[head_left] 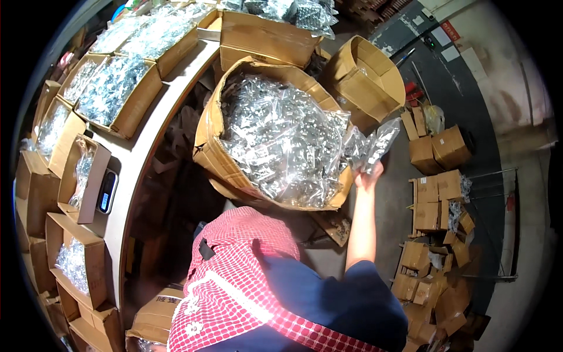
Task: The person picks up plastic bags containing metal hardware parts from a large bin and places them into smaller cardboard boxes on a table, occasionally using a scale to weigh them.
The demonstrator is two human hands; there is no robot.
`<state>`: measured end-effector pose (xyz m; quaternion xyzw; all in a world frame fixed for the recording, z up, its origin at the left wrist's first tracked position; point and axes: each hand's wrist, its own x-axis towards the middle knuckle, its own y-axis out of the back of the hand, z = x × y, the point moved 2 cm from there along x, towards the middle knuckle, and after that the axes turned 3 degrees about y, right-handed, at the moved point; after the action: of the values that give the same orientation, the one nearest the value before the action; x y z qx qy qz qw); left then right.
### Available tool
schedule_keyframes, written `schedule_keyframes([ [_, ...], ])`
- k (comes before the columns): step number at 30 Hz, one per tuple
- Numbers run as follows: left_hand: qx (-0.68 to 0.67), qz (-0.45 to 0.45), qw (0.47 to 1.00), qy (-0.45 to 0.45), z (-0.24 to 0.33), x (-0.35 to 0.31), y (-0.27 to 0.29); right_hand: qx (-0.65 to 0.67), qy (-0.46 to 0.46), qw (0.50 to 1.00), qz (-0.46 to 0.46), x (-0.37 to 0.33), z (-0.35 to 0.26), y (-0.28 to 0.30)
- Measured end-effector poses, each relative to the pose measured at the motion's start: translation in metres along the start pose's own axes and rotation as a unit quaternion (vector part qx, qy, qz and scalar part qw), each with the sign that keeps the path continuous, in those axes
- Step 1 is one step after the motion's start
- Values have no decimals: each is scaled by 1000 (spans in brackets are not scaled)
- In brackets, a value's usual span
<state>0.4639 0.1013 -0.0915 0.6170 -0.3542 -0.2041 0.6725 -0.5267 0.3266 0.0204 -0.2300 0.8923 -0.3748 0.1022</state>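
Observation:
My right hand (pixel 369 174) is closed around the lower end of clear plastic bags (pixel 378 144) with shiny metal parts in them. It holds them up at the right rim of a large open cardboard carton (pixel 211 132). That carton is heaped with many similar clear bags of small metal parts (pixel 281 138). Some of the held bags overlap the heap's right edge, so I cannot tell whether they touch it. No part of my left hand can be made out; the checked apron (pixel 234 281) fills the lower middle.
Along the left, a curved table (pixel 138 158) bears open boxes of bagged parts (pixel 114 88) and a small digital scale (pixel 107 191). A tall open carton (pixel 366 79) stands beyond the big one. Stacked cartons (pixel 431 199) line the right side; another box (pixel 155 317) sits low at left.

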Motion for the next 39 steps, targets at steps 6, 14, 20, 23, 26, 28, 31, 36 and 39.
schedule_keyframes([
  [6, 44, 33, 996, 73, -37, -48, 10, 119, -148, 969, -157, 31, 86, -127],
  [14, 157, 30, 979, 127, -89, -112, 13, -106, -345, 889, -283, 27, 221, -357],
  [20, 102, -26, 967, 231, -49, -123, 55, -157, -324, 830, -426, -33, 375, -515],
  [23, 37, -9, 976, 215, -55, -124, 54, -255, -417, 761, -427, -104, 413, -565],
  [26, 40, 3, 977, 208, -56, -122, 52, -316, -576, 607, -447, -167, 457, -542],
  [28, 36, -5, 977, 209, -46, -114, 56, -282, -564, 489, -602, -194, 472, -513],
  [31, 48, 10, 979, 196, -53, -123, 50, -321, -516, 485, -629, -207, 451, -536],
  [36, 68, -6, 977, 200, -53, -122, 55, -140, -360, 675, -629, -168, 417, -641],
  [39, 75, -15, 977, 200, -46, -114, 55, -344, -57, 578, -738, -168, 424, -676],
])
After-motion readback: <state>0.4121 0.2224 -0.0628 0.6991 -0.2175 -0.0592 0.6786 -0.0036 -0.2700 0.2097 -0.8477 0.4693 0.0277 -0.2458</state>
